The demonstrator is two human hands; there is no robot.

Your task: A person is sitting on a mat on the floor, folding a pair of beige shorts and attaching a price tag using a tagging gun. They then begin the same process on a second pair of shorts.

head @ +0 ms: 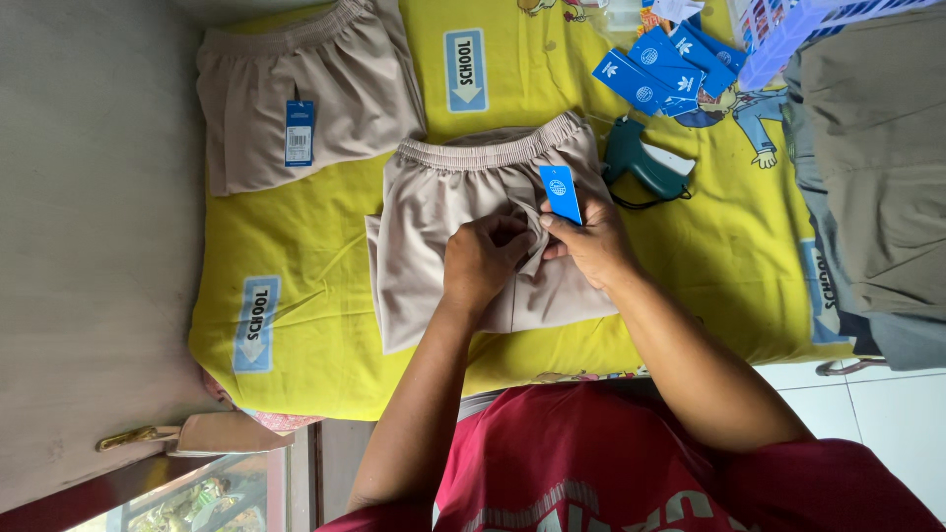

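- Head view: I look down on a table [296,256] covered by a yellow printed cloth, with both of my bare hands at work near its middle.
- Shorts [443,217]: a folded beige pair lies at the centre of the table, elastic waistband toward the far edge, hem toward the near edge.
- Left hand [483,261]: fingers curled tight, pinching a fold of the shorts' fabric just below the waistband; it rests on the cloth of the garment.
- Right hand [591,241]: fingers narrowed, thumb and forefinger gripping the same fold from the other side, fingertips touching those of the left hand.
- Tag [560,192]: a small blue card stands upright just above the right hand's fingers, at the bunched fold; I cannot tell whether the hand holds it or it is fixed to the fabric.
- Tagging gun [641,166]: a dark teal tool lies on the table just right of the shorts, near the right hand but apart from it.
- Second shorts [296,99]: another beige pair lies at the far left corner of the table, carrying a blue tag of its own.
- Loose tags [665,64]: a fan of blue cards lies at the far edge, beyond the gun.
- Basket [788,30]: a pale blue-white lattice one sits at the far right corner.
- Garment pile [867,177]: stacked grey-brown cloth covers the right edge.
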